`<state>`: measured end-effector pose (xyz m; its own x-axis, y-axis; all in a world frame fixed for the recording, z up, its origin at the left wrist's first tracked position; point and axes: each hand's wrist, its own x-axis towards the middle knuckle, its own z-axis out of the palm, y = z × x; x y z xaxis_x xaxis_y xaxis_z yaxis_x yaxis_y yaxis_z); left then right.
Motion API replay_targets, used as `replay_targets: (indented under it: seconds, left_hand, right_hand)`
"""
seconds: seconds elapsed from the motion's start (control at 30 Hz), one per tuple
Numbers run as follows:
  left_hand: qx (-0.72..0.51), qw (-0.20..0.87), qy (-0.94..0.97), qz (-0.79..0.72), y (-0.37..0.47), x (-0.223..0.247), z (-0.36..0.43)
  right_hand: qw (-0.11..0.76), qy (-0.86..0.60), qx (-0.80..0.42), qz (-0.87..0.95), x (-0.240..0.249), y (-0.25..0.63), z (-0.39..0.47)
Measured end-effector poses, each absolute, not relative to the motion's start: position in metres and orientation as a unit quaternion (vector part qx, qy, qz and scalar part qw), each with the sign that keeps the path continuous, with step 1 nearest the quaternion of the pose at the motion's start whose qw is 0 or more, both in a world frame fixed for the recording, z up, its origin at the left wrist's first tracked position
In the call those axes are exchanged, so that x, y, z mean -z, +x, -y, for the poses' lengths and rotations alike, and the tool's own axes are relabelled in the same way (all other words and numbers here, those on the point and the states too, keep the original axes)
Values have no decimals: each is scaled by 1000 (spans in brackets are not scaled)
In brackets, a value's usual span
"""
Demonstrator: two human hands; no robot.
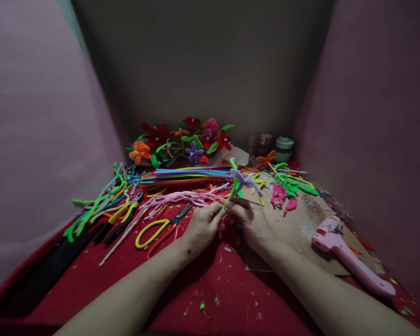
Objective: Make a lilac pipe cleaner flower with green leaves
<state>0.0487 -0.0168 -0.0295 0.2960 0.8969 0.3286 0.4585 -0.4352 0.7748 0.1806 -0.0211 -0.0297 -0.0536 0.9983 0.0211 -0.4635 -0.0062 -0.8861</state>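
Both my hands meet over the red cloth, pinching a pipe-cleaner flower (pixel 243 179) with purple petals and a bright green stem. My left hand (pixel 205 224) is closed on the lower end of the green stem. Just beside it, my right hand (pixel 250 221) has thumb and forefinger together on the stem below the petals. The flower points up and away from me, tilted to the right. The fingertips partly hide the stem. Scissors (pixel 161 228) with yellow and red handles lie left of my left hand, beside pale pink pipe cleaners (pixel 182 198).
Pliers (pixel 122 217) and loose pipe cleaners (pixel 101 200) lie left; a bundle of straight ones (pixel 189 175) lies behind my hands. Finished flowers (pixel 194 153) fill the back. On a board (pixel 297 233) at right rest green pieces (pixel 290 184) and a pink tool (pixel 353 256). A jar (pixel 284 148) stands behind.
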Motion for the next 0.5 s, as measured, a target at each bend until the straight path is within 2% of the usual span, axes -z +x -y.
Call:
replay_targets:
  seconds: [0.17,0.3,0.5]
  left_hand:
    - [-385,497,635,-450,51,22,17]
    - [-381,642,547,-380,51,20,15]
    - [-338,755,475,-301,46,20,12]
  right_hand:
    - [591,-324,-626,392,36,180,20]
    - [588,-305,-629,407,38,182,20]
    - [575,-297,-639,415,32,183,20]
